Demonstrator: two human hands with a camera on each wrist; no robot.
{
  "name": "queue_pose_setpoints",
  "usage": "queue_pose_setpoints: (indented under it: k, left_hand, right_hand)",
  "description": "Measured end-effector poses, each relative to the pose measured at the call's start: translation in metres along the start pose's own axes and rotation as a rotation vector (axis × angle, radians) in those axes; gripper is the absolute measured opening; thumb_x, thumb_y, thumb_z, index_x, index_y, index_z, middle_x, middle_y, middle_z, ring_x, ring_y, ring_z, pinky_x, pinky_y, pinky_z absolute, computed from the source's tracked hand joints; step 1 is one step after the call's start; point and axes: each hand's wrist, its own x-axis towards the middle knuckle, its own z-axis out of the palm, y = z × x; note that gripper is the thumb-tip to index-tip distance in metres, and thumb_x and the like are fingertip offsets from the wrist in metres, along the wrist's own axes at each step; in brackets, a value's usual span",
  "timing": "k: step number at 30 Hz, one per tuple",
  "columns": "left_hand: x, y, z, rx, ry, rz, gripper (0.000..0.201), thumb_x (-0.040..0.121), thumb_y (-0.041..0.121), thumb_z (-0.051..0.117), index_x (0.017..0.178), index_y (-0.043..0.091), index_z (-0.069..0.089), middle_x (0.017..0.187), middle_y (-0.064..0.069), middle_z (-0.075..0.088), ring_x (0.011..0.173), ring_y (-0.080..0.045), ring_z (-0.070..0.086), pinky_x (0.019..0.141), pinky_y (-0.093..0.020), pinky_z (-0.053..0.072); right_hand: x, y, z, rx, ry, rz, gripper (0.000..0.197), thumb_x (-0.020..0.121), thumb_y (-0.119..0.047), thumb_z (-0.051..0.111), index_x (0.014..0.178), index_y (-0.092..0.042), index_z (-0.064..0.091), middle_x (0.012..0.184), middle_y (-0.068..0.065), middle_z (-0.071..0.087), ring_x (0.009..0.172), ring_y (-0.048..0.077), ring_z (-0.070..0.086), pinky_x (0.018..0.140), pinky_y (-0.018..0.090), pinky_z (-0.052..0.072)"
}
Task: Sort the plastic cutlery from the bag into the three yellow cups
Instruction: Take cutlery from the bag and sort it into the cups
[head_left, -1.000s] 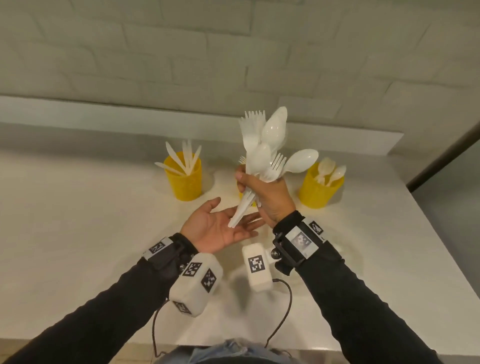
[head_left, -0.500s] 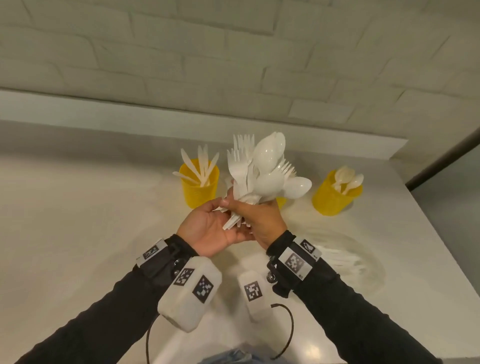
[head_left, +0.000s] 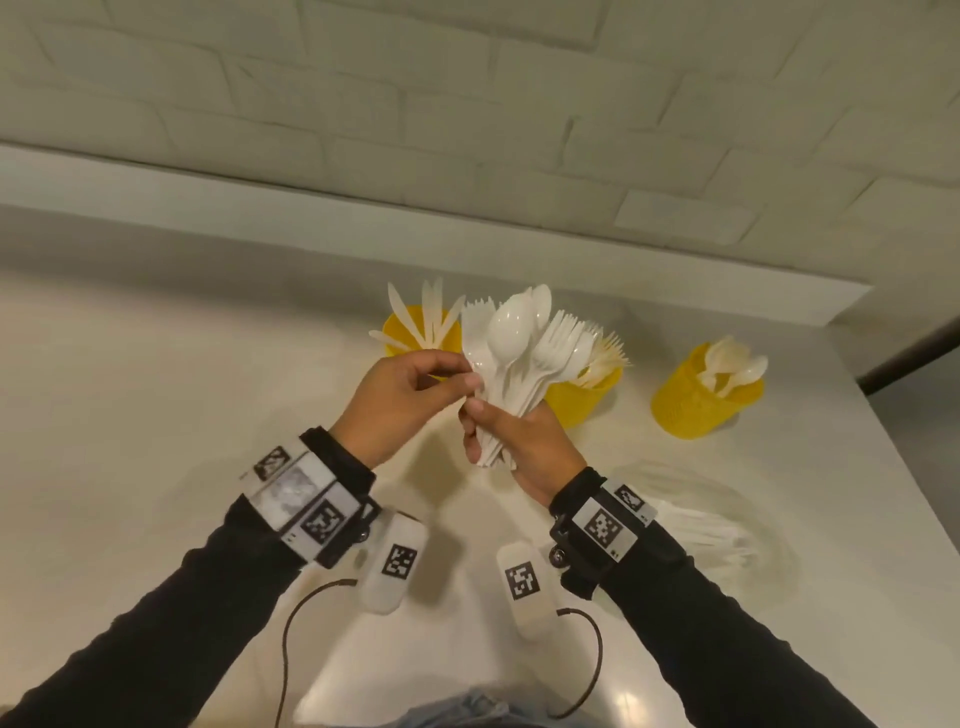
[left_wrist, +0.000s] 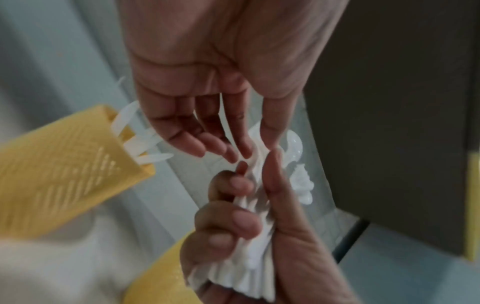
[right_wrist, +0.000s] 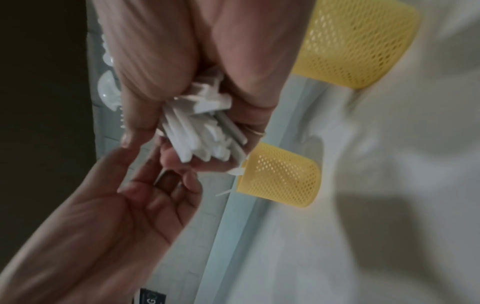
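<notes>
Right hand (head_left: 519, 436) is gripping a mixed bundle of cutlery (head_left: 524, 343) by the handles, fingers curled round them, spoons and forks fanning up toward 12 o'clock. Left hand (head_left: 402, 400) is pinching one piece at the bundle's 9 o'clock edge with thumb and fingertips (left_wrist: 244, 150); which kind of piece, cannot tell. Three yellow cups are sitting on the white table (head_left: 130, 415): knife cup (head_left: 447, 332) at 11 o'clock of the bundle, fork cup (head_left: 582, 400) just behind the right hand at 3 o'clock, spoon cup (head_left: 701, 400) farther out at 3 o'clock. Clear bag (head_left: 711, 535) is lying flat at 4 o'clock of the right wrist, white pieces showing inside.
</notes>
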Motion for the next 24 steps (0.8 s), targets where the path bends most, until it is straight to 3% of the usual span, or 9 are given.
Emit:
queue_pose_setpoints:
  k: [2, 4, 7, 9, 14, 16, 19, 21, 24]
  left_hand:
    - [-0.002, 0.003, 0.010, 0.038, 0.062, 0.058, 0.012, 0.079, 0.023, 0.068, 0.080, 0.011, 0.071, 0.074, -0.019, 0.070, 0.059, -0.013, 0.064, 0.066, -0.014, 0.049]
    - [-0.001, 0.000, 0.016, 0.033, 0.123, 0.056, 0.022, 0.076, 0.024, 0.071, 0.078, 0.002, 0.071, 0.071, -0.028, 0.067, 0.048, -0.012, 0.058, 0.061, -0.014, 0.047]
    - [0.001, -0.005, 0.023, -0.005, 0.164, 0.030, 0.027, 0.073, 0.022, 0.074, 0.079, -0.003, 0.069, 0.071, -0.031, 0.065, 0.043, -0.016, 0.052, 0.059, -0.023, 0.050]
    - [0.002, -0.004, 0.030, -0.030, 0.155, 0.029, 0.024, 0.076, 0.019, 0.072, 0.077, -0.004, 0.068, 0.067, -0.030, 0.063, 0.044, -0.018, 0.051, 0.061, -0.028, 0.052]
    - [0.012, -0.008, 0.050, -0.146, 0.080, -0.046, 0.017, 0.084, 0.011, 0.062, 0.076, -0.003, 0.066, 0.058, -0.004, 0.059, 0.051, -0.008, 0.050, 0.058, -0.016, 0.049]
    - [0.017, -0.011, 0.058, -0.140, 0.050, -0.067, 0.017, 0.086, 0.012, 0.058, 0.076, -0.001, 0.065, 0.061, -0.004, 0.056, 0.056, -0.010, 0.050, 0.064, -0.018, 0.051]
    - [0.027, -0.005, 0.066, -0.221, 0.060, -0.088, 0.014, 0.087, 0.009, 0.056, 0.080, 0.000, 0.065, 0.065, -0.004, 0.057, 0.058, -0.008, 0.055, 0.068, -0.018, 0.054]
    - [0.039, 0.006, 0.070, -0.325, 0.068, -0.065, 0.015, 0.088, 0.005, 0.053, 0.078, 0.005, 0.064, 0.058, 0.004, 0.061, 0.056, -0.004, 0.058, 0.066, -0.015, 0.054]
    - [0.062, 0.022, 0.079, -0.383, 0.111, -0.013, 0.016, 0.089, 0.003, 0.051, 0.080, 0.008, 0.064, 0.054, 0.009, 0.064, 0.057, -0.003, 0.060, 0.067, -0.015, 0.054]
  right_hand:
    - [-0.001, 0.003, -0.002, 0.043, -0.050, 0.032, 0.029, 0.078, -0.025, 0.073, 0.100, -0.011, 0.060, 0.064, 0.008, 0.058, 0.046, 0.017, 0.053, 0.045, 0.026, 0.046]
    - [-0.002, 0.004, -0.005, 0.048, -0.086, 0.057, 0.048, 0.072, -0.041, 0.074, 0.108, -0.012, 0.058, 0.068, 0.009, 0.061, 0.047, 0.017, 0.055, 0.046, 0.025, 0.047]
    - [-0.006, 0.003, -0.011, 0.008, -0.095, 0.068, 0.059, 0.070, -0.050, 0.072, 0.111, -0.011, 0.058, 0.073, 0.011, 0.063, 0.048, 0.018, 0.057, 0.047, 0.026, 0.048]
    - [-0.009, 0.000, -0.015, -0.011, -0.050, 0.054, 0.054, 0.071, -0.052, 0.070, 0.107, -0.013, 0.061, 0.073, 0.009, 0.065, 0.050, 0.020, 0.060, 0.048, 0.028, 0.050]
    - [-0.019, -0.011, -0.038, -0.028, 0.118, 0.020, 0.027, 0.090, -0.030, 0.055, 0.107, -0.009, 0.062, 0.072, 0.010, 0.070, 0.057, 0.024, 0.065, 0.055, 0.032, 0.055]
    - [-0.023, -0.014, -0.051, -0.050, 0.207, 0.019, 0.021, 0.093, -0.021, 0.053, 0.104, -0.008, 0.064, 0.078, 0.012, 0.072, 0.067, 0.027, 0.069, 0.061, 0.035, 0.057]
    - [-0.025, -0.019, -0.076, -0.068, 0.389, 0.019, 0.016, 0.089, -0.016, 0.058, 0.083, -0.014, 0.072, 0.083, 0.010, 0.073, 0.079, 0.032, 0.069, 0.076, 0.043, 0.057]
    - [-0.026, -0.027, -0.092, -0.018, 0.472, 0.011, 0.018, 0.089, -0.012, 0.057, 0.076, -0.013, 0.070, 0.070, 0.008, 0.071, 0.063, 0.026, 0.067, 0.065, 0.036, 0.057]
    - [-0.030, -0.041, -0.115, 0.052, 0.524, -0.045, 0.010, 0.090, -0.008, 0.056, 0.084, -0.011, 0.063, 0.060, 0.004, 0.062, 0.052, 0.019, 0.057, 0.052, 0.030, 0.050]
